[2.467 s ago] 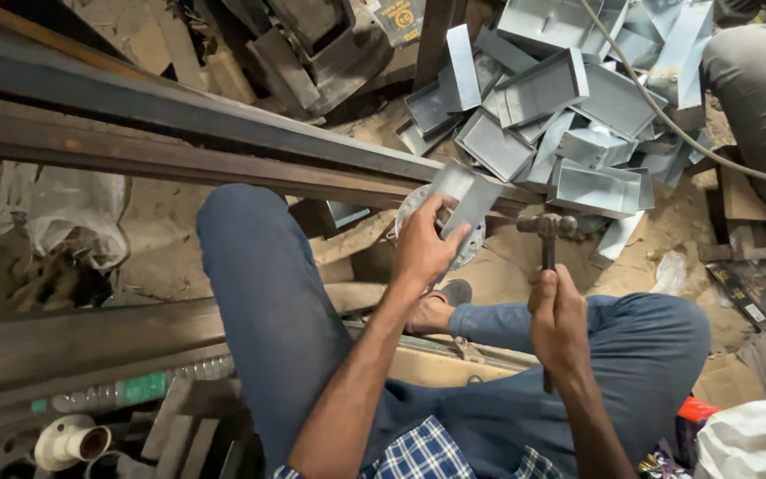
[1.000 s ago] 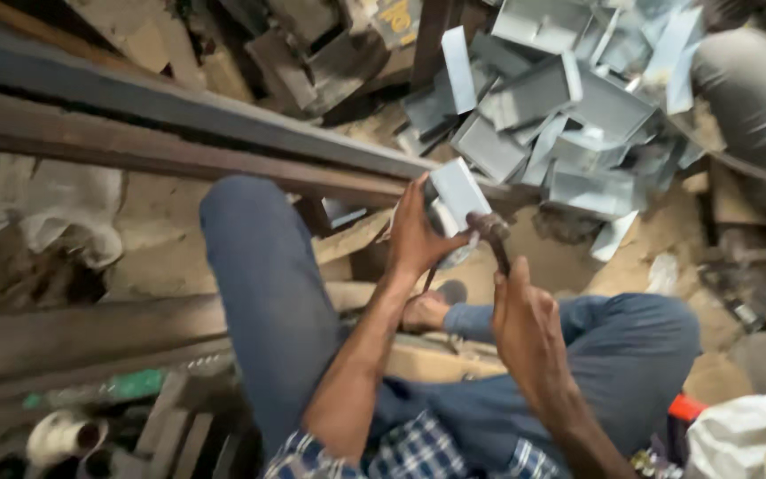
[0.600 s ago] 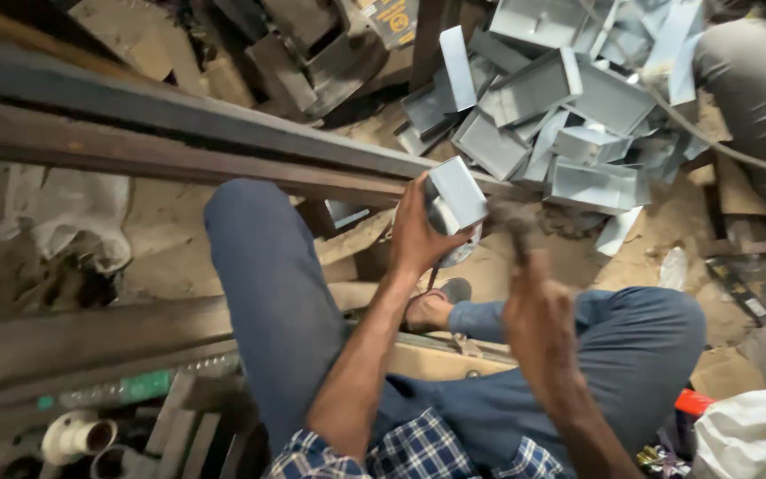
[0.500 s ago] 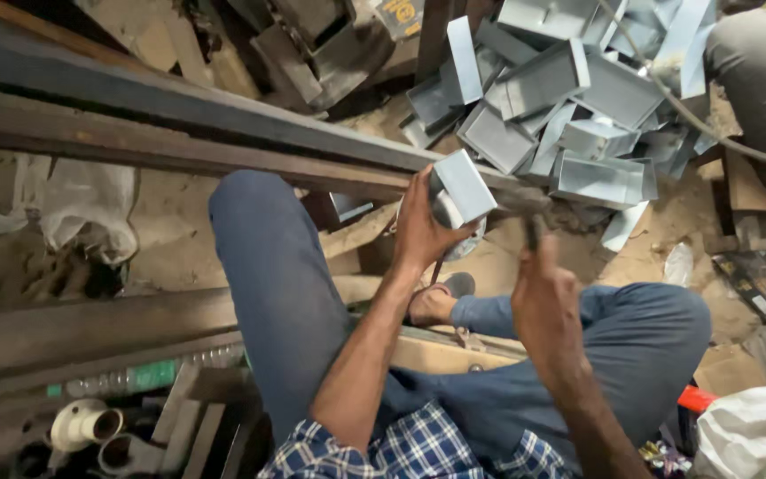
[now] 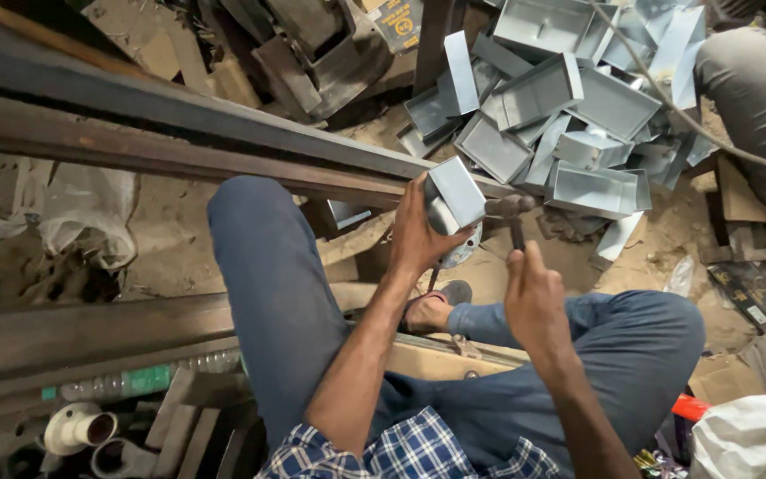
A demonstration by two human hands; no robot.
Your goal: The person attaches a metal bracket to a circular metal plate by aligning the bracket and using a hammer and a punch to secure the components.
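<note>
My left hand (image 5: pixel 420 232) grips a small folded grey sheet-metal box (image 5: pixel 456 193) and holds it on the end of a long rusty steel rail (image 5: pixel 179 155). My right hand (image 5: pixel 535 297) is closed around the handle of a hammer (image 5: pixel 511 211). The hammer head sits just right of the box, at its edge. My legs in blue trousers are spread on either side below the hands.
A heap of several similar grey metal boxes (image 5: pixel 569 115) lies on the sandy floor beyond. Another person's grey-clad leg (image 5: pixel 755 98) is at the top right. A second beam (image 5: pixel 82 328), a plastic bottle (image 5: pixel 144 381) and white pipe fittings (image 5: pixel 77 427) lie at the left.
The hammer swung in against the box, lifted back, and is down at the box's right edge again. My left hand has turned the box slightly on the rail.
</note>
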